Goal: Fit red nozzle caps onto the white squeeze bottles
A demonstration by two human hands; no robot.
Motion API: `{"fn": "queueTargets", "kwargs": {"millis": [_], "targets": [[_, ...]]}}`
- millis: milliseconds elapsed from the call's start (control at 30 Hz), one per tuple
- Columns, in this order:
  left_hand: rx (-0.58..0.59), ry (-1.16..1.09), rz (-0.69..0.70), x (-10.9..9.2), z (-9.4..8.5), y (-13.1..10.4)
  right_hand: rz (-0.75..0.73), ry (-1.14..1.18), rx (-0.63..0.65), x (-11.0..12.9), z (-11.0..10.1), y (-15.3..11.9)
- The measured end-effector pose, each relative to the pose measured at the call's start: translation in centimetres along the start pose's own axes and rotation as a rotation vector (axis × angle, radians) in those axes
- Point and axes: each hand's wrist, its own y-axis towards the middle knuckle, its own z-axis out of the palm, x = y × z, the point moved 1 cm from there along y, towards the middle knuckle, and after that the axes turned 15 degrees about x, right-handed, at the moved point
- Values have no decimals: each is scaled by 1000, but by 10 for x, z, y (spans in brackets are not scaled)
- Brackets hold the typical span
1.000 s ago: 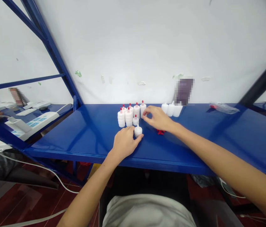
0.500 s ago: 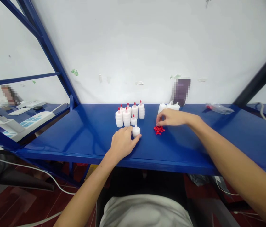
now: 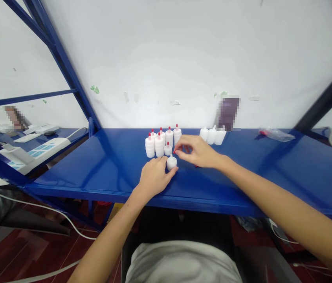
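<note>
Left hand (image 3: 154,175), centre of frame, half-curled round a squat white plastic bottle (image 3: 171,163), upright on the blue worktop (image 3: 109,173), nozzle bare; unchanged. Right hand (image 3: 175,151), pinched on a small red plastic cap (image 3: 174,152), has swung left from the loose red caps (image 3: 196,166), now mostly hidden. Cap now near nozzle, not on it. Beyond: red-capped white bottles (image 3: 159,146), clustered as before.

A workshop, it seems: blue metal-framed desk (image 3: 107,169), scuffed white wall (image 3: 166,59), clustered red-tipped bottles (image 3: 159,147), power strip (image 3: 44,153) at left.
</note>
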Motion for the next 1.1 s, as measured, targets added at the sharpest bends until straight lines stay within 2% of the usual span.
{"fn": "queueTargets", "kwargs": {"millis": [133,333,567,667,867,967,1100], "targets": [[-10,4,3,1,2,0,-5,0,20,11,9,1],[-10,-4,-4,1,4,1,-5,-30,73,11,13,-1],[-2,-1,3,1,2,1,21,126,16,2,10,-3],[1,-7,-3,1,3,1,13,105,-13,1,9,-6],[-5,-28,-39,1,4,1,-36,30,36,12,15,-8],[7,-35,-74,2,4,2,-18,99,87,12,21,-7],[18,-46,-81,3,4,3,-65,171,129,7,29,-7]]}}
